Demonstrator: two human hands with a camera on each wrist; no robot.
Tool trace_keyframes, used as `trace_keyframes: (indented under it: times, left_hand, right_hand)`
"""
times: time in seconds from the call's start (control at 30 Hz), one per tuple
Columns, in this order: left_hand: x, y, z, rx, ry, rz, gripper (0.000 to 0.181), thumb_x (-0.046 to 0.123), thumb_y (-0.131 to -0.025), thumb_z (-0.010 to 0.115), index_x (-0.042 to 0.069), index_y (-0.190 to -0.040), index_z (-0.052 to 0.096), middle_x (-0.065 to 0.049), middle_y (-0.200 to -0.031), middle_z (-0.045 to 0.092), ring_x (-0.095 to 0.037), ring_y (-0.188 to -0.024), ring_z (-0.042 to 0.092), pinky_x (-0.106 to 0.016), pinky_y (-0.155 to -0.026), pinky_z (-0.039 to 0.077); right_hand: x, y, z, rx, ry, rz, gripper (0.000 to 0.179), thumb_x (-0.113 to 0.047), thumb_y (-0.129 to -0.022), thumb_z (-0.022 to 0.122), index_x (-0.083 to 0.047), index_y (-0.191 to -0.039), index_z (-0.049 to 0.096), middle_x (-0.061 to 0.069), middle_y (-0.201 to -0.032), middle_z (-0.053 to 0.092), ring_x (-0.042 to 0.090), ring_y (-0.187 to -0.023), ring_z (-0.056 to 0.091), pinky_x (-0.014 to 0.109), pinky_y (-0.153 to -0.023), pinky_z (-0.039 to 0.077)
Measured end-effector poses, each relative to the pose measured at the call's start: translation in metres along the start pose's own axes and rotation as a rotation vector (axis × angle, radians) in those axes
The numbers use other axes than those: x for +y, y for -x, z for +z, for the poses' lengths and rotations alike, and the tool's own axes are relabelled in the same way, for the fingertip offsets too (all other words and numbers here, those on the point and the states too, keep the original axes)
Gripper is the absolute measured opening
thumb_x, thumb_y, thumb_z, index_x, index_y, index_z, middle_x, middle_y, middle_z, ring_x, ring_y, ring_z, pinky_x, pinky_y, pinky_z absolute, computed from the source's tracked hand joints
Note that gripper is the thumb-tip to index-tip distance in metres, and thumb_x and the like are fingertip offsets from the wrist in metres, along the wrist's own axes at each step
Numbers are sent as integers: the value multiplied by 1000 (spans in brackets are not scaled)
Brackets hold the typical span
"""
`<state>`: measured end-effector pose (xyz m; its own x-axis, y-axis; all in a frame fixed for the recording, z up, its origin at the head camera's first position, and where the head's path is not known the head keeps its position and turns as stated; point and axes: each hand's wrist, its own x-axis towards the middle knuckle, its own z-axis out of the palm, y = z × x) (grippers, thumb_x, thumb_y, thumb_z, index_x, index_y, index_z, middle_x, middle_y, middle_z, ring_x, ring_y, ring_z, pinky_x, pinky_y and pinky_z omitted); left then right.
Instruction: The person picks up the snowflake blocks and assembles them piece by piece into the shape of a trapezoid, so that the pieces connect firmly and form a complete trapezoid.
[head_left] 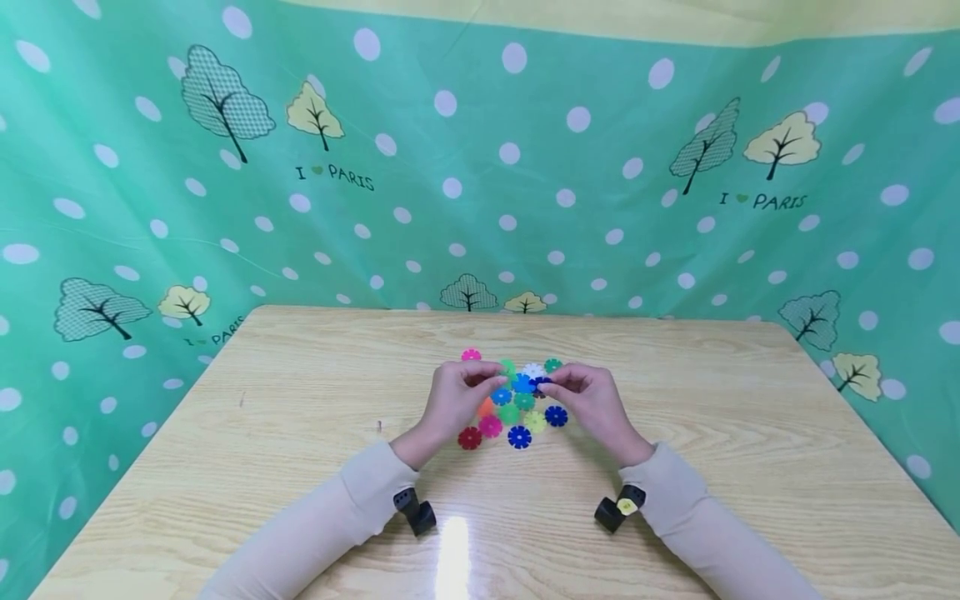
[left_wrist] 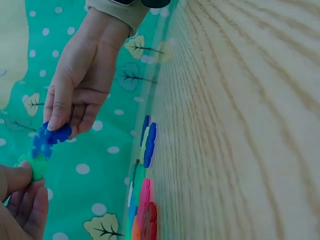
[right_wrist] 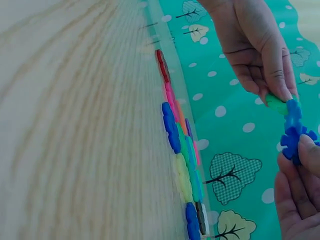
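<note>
My left hand (head_left: 450, 404) pinches a light green snowflake disc (left_wrist: 37, 166) between thumb and fingers. Opposite it, my right hand (head_left: 594, 404) pinches a dark blue snowflake disc (right_wrist: 291, 144). A lighter blue snowflake disc (left_wrist: 41, 143) sits between these two, linked to both in a short chain held above the table. Below the hands lie loose snowflake discs, among them a red one (head_left: 469, 438), a pink one (head_left: 491, 427), a dark blue one (head_left: 519, 437) and a pale yellow one (head_left: 535, 422). Part of the pile is hidden by the hands in the head view.
The wooden table (head_left: 300, 467) runs back to a green dotted curtain (head_left: 480, 167). A white disc (head_left: 532, 370) and a dark green disc (head_left: 553, 365) lie at the back of the pile. Each wrist carries a black camera, such as the left one (head_left: 415, 512).
</note>
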<state>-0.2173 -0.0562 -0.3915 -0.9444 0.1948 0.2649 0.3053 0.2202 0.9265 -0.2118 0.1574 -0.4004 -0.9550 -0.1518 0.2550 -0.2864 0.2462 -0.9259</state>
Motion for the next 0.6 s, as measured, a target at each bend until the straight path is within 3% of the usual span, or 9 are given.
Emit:
trace_keyframes:
  times: [0.07,0.13,0.23,0.33,0.47,0.6]
  left_hand:
    - [-1,0,-1,3,4,-26,15,8,-84,70,4,-98,73,-8,-89,72,-22,-78,67,-20,-63,54]
    - [5,2,-2,0,5,-47,15,6,-85,69,3,-99,73,-10,-91,72,-20,-80,67,-21,-66,55]
    - [20,7,-4,-20,-1,-73,17,2,-86,66,-3,-102,70,-16,-96,71,-24,-84,68,-23,-70,56]
    - [26,9,-4,-27,7,-100,19,-1,-86,64,-6,-105,68,-20,-100,69,-29,-88,68,-24,-73,56]
    - [4,4,2,-11,56,-122,19,2,-85,67,-3,-103,69,-18,-101,70,-26,-89,68,-26,-75,56]
    - [-3,3,7,-13,100,-121,17,5,-84,69,-2,-100,71,-16,-98,70,-23,-87,69,-26,-75,56]
  right_hand:
    - [-7,2,0,-6,0,17,13,-8,-85,69,4,-91,70,22,-89,69,25,-77,67,37,-72,56]
    - [-15,4,0,-2,4,31,15,-6,-86,68,6,-94,70,22,-92,70,29,-82,67,32,-74,56]
    - [-14,5,-1,7,-1,41,19,-8,-87,66,6,-100,69,20,-97,70,26,-87,68,25,-77,55]
    - [-1,3,-1,-1,-31,39,23,-12,-87,67,2,-106,69,17,-103,69,17,-90,68,21,-80,53]
    - [5,1,0,-50,-80,20,26,-12,-89,65,1,-111,67,18,-112,66,11,-95,66,24,-82,54]
    - [3,0,2,-85,-102,-1,25,-14,-90,64,1,-110,67,18,-114,66,10,-97,66,26,-81,54]
